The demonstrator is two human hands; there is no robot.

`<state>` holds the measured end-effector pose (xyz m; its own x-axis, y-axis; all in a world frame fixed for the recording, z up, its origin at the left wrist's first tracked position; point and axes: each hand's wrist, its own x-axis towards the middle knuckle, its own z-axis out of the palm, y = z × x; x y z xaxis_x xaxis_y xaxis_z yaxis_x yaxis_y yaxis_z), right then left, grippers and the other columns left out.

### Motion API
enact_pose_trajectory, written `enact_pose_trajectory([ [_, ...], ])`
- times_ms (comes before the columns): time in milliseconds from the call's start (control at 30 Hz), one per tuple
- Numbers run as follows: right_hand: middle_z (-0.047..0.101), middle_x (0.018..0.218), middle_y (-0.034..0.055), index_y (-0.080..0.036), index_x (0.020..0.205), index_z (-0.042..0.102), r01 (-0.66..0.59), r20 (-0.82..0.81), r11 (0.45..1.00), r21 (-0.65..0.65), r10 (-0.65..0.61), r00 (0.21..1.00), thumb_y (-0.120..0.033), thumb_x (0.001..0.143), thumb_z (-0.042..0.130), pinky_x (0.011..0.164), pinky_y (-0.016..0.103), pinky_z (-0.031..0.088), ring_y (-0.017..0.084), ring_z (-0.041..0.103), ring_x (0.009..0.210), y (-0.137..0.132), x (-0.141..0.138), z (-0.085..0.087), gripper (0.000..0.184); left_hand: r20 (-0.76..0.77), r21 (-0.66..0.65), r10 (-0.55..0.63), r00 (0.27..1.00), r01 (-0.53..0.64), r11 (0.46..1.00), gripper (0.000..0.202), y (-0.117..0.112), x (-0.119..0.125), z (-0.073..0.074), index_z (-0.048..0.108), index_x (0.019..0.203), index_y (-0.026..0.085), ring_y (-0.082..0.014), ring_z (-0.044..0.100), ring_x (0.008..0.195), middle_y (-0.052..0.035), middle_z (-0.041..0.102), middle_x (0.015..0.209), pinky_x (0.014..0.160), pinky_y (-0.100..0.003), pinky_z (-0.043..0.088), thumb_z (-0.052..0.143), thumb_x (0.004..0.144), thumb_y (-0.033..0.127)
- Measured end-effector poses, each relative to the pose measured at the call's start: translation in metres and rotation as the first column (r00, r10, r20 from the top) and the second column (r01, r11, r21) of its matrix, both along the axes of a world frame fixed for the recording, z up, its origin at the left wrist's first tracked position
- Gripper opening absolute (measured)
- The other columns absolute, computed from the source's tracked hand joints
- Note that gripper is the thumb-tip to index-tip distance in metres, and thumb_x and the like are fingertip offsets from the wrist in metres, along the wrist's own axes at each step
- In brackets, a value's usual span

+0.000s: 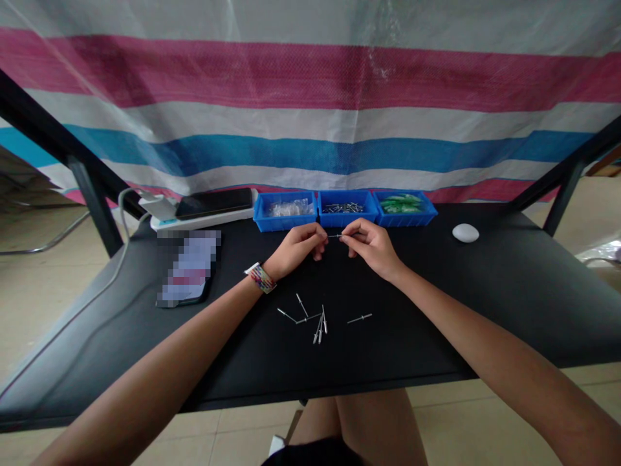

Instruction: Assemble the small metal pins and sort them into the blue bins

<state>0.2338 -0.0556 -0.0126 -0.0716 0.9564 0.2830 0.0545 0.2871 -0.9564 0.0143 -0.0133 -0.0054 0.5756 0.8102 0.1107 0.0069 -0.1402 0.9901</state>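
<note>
A thin metal blind rivet (334,236) spans the small gap between my two hands, just in front of the blue bins. My right hand (371,247) pinches its right end between thumb and fingers. At the left end, the closed fingertips of my left hand (303,246) grip the thin pin. Nearer to me on the black table, several more blind rivets (319,329) lie in a loose cluster, some crossing. One single rivet (359,318) rests apart to their right.
Three blue bins stand in a row: clear plastic bags or pieces in the left bin (286,224), metal rivets in the middle bin (339,220), green packets in the right bin (407,221). Left are a phone (191,268) and a power strip (204,221). A white mouse (466,233) sits right.
</note>
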Motion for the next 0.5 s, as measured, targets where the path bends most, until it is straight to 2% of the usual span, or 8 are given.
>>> enact_pose_trajectory([
  [200, 0.069, 0.087, -0.0002, -0.021, 0.098, 0.067, -0.009, -0.027, 0.999, -0.043, 0.007, 1.000, -0.046, 0.083, 0.084, 0.051, 0.026, 0.052, 0.011, 0.063, 0.054, 0.0006, 0.0024, -0.0004, 0.033, -0.012, 0.052, -0.006, 1.000, 0.006, 0.999, 0.020, 0.0009, -0.0008, 0.0003, 0.063, 0.091, 0.015, -0.0093, 0.062, 0.058, 0.0013, 0.063, 0.076, 0.058, -0.021, 0.049, 0.069, 0.092, 0.034],
  [367, 0.071, 0.082, 0.0018, -0.020, 0.084, 0.064, -0.021, 0.042, 0.999, -0.050, 0.023, 0.999, -0.052, 0.094, 0.069, 0.052, 0.025, 0.049, 0.011, 0.063, 0.054, 0.0003, 0.0047, 0.0005, 0.033, 0.011, 0.059, -0.007, 1.000, 0.006, 0.998, 0.014, -0.0003, -0.0003, 0.0023, 0.064, 0.091, 0.014, -0.0089, 0.063, 0.059, 0.0011, 0.063, 0.077, 0.058, -0.021, 0.050, 0.071, 0.090, 0.027],
  [500, 0.070, 0.078, 0.0021, -0.020, 0.082, 0.066, -0.033, 0.083, 0.998, -0.055, 0.037, 0.996, -0.051, 0.095, 0.069, 0.054, 0.026, 0.049, 0.013, 0.063, 0.056, -0.0004, 0.0043, 0.0006, 0.034, 0.013, 0.062, 0.000, 1.000, -0.001, 0.998, 0.013, -0.0004, -0.0001, 0.0015, 0.064, 0.090, 0.014, -0.0085, 0.062, 0.059, 0.0011, 0.063, 0.077, 0.058, -0.020, 0.049, 0.071, 0.090, 0.025],
])
